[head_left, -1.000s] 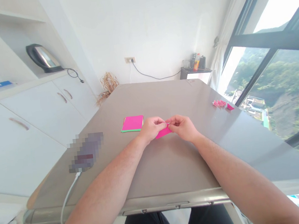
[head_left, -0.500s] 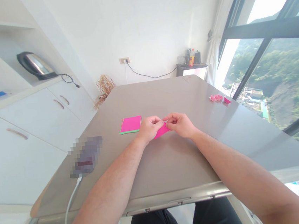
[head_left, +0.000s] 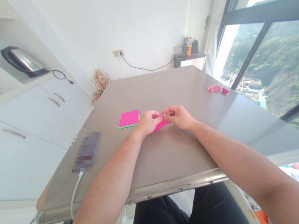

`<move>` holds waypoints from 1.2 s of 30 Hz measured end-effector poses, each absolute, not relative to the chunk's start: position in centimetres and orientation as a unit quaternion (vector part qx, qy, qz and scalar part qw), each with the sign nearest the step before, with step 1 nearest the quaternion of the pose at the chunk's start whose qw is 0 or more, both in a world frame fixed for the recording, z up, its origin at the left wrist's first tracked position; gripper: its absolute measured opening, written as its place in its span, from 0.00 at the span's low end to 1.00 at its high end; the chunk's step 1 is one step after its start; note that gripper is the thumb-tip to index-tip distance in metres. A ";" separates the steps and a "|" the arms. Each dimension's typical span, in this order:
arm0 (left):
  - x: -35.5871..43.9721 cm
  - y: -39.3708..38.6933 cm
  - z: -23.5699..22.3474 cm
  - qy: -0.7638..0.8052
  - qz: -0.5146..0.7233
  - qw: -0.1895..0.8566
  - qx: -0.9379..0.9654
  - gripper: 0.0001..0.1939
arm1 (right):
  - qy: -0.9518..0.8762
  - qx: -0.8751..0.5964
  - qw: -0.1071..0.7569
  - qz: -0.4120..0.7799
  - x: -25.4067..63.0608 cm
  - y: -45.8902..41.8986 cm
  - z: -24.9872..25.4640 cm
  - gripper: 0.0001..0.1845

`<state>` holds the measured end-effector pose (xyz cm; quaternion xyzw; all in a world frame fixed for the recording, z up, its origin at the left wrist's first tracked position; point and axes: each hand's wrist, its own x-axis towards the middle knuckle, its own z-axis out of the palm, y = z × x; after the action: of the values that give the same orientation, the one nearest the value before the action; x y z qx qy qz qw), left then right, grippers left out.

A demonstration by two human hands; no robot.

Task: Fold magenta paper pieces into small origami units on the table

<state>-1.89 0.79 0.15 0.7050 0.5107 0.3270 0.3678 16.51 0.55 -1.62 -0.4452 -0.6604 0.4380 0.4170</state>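
A pink sheet of paper [head_left: 159,125], partly folded, is held between my two hands just above or on the grey table. My left hand [head_left: 149,122] pinches its left part with thumb and fingers. On the other side, my right hand [head_left: 178,117] grips the upper right edge, thumb close to the left thumb. The fingers cover much of the paper, so its exact folds are hidden. To the left of my left hand lies a stack of square paper [head_left: 129,118], pink on top with a green edge showing beneath.
Several small folded pink paper pieces [head_left: 216,88] sit near the table's right edge. At the left, a blurred phone-like object [head_left: 86,151] lies with a white cable [head_left: 76,191] running over the front edge. The grey table [head_left: 167,159] has a cabinet [head_left: 29,130] on its left.
My fingers shift slightly along the paper's top edge while both hands keep hold of it. The whole view has turned a little; the stack and folded pieces stay in place.
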 end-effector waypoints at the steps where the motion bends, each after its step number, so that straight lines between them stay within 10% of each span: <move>1: -1.9 0.8 0.2 0.515 0.328 0.361 0.705 0.10 | -0.660 -0.447 0.417 0.436 16.5 0.6 -1.6 0.07; 36: -2.7 1.4 0.7 0.545 0.395 0.378 0.635 0.07 | -0.578 -0.523 0.479 0.403 16.7 0.9 -1.5 0.10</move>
<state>-2.70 1.40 0.65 0.6353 0.5454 0.3949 0.3781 16.72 0.92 -1.46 -0.5232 -0.5783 0.4027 0.4793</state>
